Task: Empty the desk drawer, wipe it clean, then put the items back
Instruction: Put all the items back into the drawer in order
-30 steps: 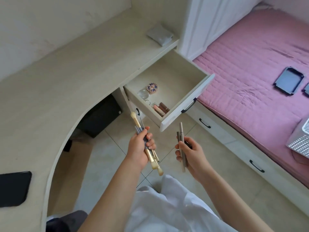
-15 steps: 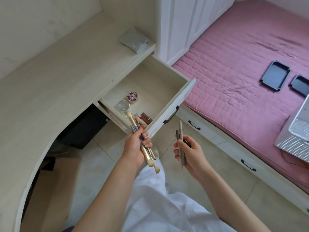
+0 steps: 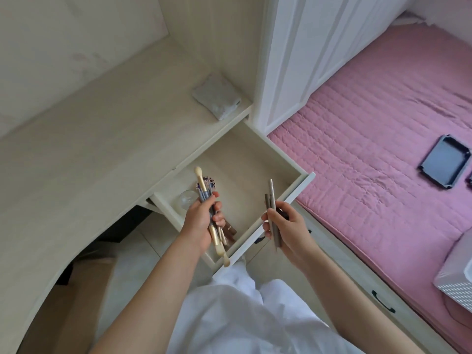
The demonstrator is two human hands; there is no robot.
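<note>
The left hand (image 3: pixel 201 221) grips a bundle of makeup brushes (image 3: pixel 213 213) in a closed fist above the open drawer (image 3: pixel 258 175), with brush ends protruding beyond both sides of the fist. The right hand (image 3: pixel 283 226) pinches two slim grey pencils (image 3: pixel 272 213) between thumb and fingers over the drawer's front edge, tips pointing away from the person. A folded grey cloth (image 3: pixel 217 97) lies on the desk (image 3: pixel 89 149) behind the drawer.
</note>
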